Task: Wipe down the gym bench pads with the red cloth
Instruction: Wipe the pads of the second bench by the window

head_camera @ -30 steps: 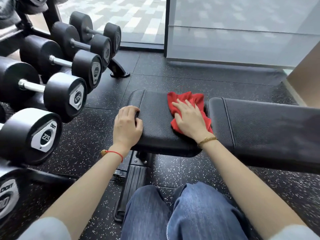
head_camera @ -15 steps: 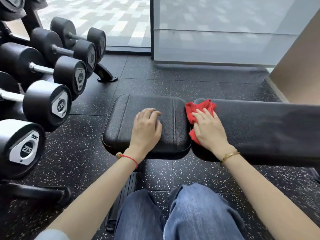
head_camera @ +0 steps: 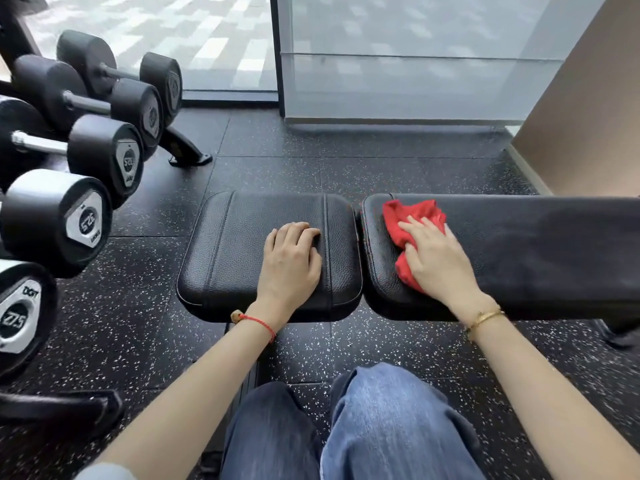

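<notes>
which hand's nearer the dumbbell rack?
Left. The left hand rests on the short seat pad, nearer the dumbbell rack; the right hand is farther right.

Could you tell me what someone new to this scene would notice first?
Probably the red cloth, bright against the long black bench pad, with the right hand pressing on it. The left hand rests on the shorter seat pad, and a row of black dumbbells lines the left side.

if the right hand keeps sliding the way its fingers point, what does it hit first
Probably nothing: the right hand points up-left over the red cloth, toward the long pad's far left corner. Past that edge only floor shows.
</notes>
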A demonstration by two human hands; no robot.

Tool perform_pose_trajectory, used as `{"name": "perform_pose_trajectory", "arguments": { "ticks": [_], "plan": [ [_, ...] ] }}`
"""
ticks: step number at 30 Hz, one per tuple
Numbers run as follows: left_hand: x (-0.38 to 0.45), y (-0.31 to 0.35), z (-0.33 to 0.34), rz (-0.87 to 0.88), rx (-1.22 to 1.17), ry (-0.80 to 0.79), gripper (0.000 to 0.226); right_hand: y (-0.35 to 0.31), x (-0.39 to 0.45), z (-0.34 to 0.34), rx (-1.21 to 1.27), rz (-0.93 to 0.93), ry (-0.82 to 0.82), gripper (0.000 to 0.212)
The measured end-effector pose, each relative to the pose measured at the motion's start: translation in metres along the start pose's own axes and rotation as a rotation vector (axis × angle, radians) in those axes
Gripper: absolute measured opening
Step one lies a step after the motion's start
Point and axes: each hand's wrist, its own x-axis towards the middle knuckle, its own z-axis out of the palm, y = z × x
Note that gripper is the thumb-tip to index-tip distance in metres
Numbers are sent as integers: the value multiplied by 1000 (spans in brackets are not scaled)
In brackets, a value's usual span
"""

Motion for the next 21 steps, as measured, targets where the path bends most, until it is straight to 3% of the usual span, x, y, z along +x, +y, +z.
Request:
{"name": "perform_pose_trajectory", "arguments": {
  "ticks": [4,6,12,18,21],
  "plan": [
    [-1,0,2,-3,24,-4,36,13,44,-4,30,196,0,46],
    [-1,0,2,-1,30,-2,35,-3,54,-1,65,165,-28,47],
    [0,0,2,6,27,6,36,-37,2,5,136,-159,-55,46],
    [0,-2,1,11,22,-1,35,-3,-4,-3,167,-120,-47,45],
    [0,-1,1,10,27,4,35,-4,28,3,146,15,5,45]
  ]
}}
